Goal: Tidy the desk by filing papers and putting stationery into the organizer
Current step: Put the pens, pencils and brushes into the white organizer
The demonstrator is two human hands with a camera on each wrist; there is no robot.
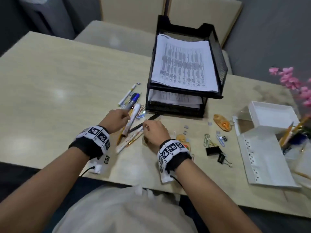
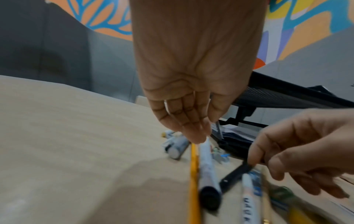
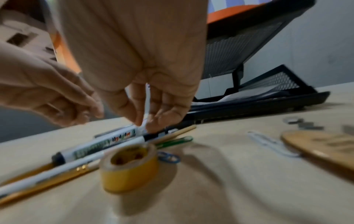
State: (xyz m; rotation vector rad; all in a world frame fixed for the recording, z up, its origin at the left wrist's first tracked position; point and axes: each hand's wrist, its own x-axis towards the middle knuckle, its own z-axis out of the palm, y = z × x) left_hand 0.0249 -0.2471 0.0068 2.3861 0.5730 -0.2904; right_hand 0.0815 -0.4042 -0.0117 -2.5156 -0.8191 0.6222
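Observation:
Pens and markers lie in a loose pile in front of the black mesh paper tray, which holds printed papers. My left hand pinches a white marker and a yellow pencil at their far ends. My right hand pinches a black pen lying across the pile. The white organizer stands at the right edge with pencils in one compartment. More markers lie beyond my left hand.
A yellow tape roll sits just under my right wrist. Black binder clips, paper clips and small staples lie between my right hand and the organizer. An orange pouch and pink flowers are at the right.

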